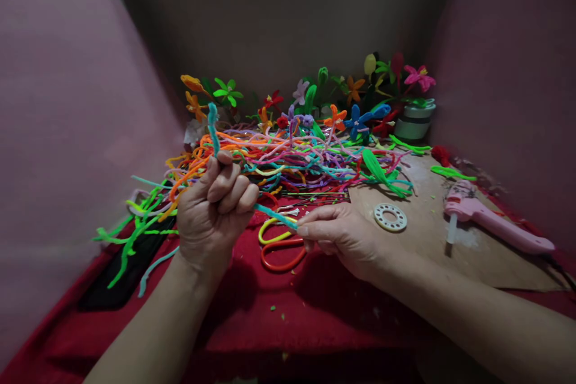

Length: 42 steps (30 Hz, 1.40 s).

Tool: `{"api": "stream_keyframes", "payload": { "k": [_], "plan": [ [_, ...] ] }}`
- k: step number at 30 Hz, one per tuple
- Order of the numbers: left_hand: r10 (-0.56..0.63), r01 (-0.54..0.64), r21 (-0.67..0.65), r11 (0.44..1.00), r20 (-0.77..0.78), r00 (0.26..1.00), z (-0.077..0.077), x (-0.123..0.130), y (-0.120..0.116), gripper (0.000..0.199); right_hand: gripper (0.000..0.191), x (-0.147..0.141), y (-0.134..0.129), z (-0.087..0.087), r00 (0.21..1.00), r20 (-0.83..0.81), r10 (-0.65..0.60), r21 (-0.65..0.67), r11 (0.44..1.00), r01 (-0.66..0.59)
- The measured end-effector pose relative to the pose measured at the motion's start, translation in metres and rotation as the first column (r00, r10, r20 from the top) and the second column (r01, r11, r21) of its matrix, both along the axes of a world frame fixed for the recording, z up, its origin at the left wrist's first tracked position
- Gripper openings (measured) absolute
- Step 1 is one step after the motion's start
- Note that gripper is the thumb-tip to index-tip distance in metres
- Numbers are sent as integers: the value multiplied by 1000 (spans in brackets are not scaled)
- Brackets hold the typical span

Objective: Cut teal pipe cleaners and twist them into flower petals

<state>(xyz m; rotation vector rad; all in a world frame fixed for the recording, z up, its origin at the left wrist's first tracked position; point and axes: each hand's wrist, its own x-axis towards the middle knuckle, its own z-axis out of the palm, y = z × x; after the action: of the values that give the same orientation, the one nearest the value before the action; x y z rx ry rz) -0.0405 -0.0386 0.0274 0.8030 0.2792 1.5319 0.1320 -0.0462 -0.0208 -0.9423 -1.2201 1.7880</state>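
Turquoise pipe cleaner (274,214), gripped in left hand (216,207), presumably one piece, middle hidden, lower end pinched in right hand (339,233), red loop handle (283,244) below, multicoloured stems (288,162) beyond.

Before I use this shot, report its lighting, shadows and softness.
Head view: dim overall, very dark at the backdrop; same head view: diffuse shadows on the red cloth below the left hand and right hand; pink wall at left soft, showing little detail.
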Motion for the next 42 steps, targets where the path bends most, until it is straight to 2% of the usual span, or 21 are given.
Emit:
{"api": "stream_keyframes", "payload": {
  "k": [2, 6, 10, 13, 18, 23, 29, 32, 34, 36, 38, 42],
  "plan": [
    [28, -27, 26, 999, -36, 999, 0, -1, 1, 33, 7, 1, 0, 1, 1000, 10, -23, 22, 999, 23],
    [164, -158, 61, 985, -109, 980, -1, -3, 6, 22, 8, 6, 2, 3, 995, -26, -97, 80, 992, 99],
    [242, -251, 12, 968, -322, 915, -5, -6, 10, 4, 9, 12, 7, 2, 988, -11, -156, 125, 980, 156],
    [266, -311, -36, 950, -435, 861, -10, -7, 13, 11, 8, 14, 9, 0, 988, 4, -154, 138, 979, 152],
    [269, -360, -84, 929, -515, 814, -14, -6, 16, 15, 7, 14, 10, 1, 988, 7, -152, 154, 977, 149],
    [280, -370, -66, 927, -535, 797, -15, -5, 16, 16, 10, 14, 9, 5, 983, 23, -180, 209, 963, 171],
    [240, -326, -200, 924, -363, 900, -13, -8, 20, 8, 12, 13, 6, 9, 977, 84, -195, 228, 958, 172],
    [204, -286, -231, 930, -324, 924, -14, -9, 20, 7, 10, 12, 5, 9, 987, 118, -105, 163, 983, 86],
    [160, -247, -232, 941, -339, 927, -15, -7, 18, 7, 10, 12, 4, 8, 993, 99, 70, 77, 994, -78],
    [80, -180, -239, 954, -377, 923, -16, -4, 14, 9, 18, 13, 3, 7, 963, -16, 268, 6, 963, -268],
    [-4, -112, -250, 962, -420, 908, -17, 1, 11, 12, 26, 15, 2, 7, 898, -183, 400, -21, 912, -410],
    [-54, -65, -247, 967, -446, 893, -18, 10, 6, 12, 39, 19, 4, 10, 776, -408, 481, -14, 847, -532]
  ]
}}
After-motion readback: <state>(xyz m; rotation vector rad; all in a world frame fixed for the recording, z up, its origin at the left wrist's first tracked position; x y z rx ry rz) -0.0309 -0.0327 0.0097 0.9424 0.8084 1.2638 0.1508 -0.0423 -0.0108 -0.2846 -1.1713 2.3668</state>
